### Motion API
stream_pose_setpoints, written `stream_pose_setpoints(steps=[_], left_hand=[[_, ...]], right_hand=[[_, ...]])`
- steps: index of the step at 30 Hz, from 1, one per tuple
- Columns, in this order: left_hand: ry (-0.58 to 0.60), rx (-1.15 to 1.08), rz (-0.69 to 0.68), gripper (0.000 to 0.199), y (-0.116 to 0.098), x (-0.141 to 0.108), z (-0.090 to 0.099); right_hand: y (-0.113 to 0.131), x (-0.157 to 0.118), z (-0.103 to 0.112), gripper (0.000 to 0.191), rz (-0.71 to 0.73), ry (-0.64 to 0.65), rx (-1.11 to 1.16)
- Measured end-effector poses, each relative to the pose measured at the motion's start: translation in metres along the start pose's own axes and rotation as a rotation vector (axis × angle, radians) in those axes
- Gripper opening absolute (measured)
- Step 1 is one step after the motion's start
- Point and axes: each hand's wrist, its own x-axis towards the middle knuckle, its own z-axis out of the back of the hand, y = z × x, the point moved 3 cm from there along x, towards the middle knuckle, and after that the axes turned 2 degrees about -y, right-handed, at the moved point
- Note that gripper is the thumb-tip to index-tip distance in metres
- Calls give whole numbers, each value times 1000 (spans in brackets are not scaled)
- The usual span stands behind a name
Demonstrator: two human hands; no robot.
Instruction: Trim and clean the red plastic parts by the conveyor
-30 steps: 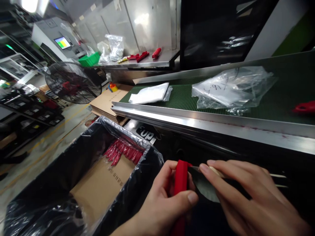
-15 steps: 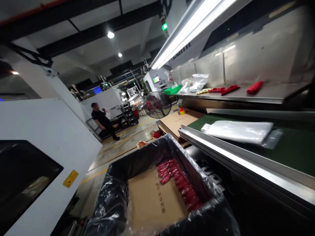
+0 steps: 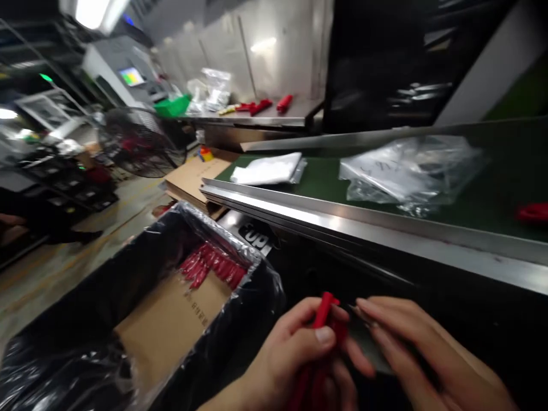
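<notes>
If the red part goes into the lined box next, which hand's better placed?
Probably the left hand: it grips the red part and is nearer the lined box. The right hand is farther from the box and seems busy pinching a thin tool, too blurred to identify.

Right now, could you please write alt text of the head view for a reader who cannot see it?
A person's left hand grips a red part; beside it is the right hand, anything it holds too blurred to identify. At left, a black-lined box contains cardboard and red pieces; behind, plastic bags lie on a green belt.
</notes>
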Motion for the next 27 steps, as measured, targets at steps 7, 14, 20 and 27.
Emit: stream_pose_setpoints(steps=[7,14,20,27], left_hand=[[94,-17,-37,27,-7,-6,-5],[115,10,-40,27,-6,-6,-9],[74,39,-24,24,-5,-6,-5],[-76,137,11,24,-12,-6,-8]], right_hand=[[18,7,9,34,110,34,-73],[13,6,6,38,143,57,-64],[12,5,7,40,146,87,-79],[12,3,1,40,105,51,-59]])
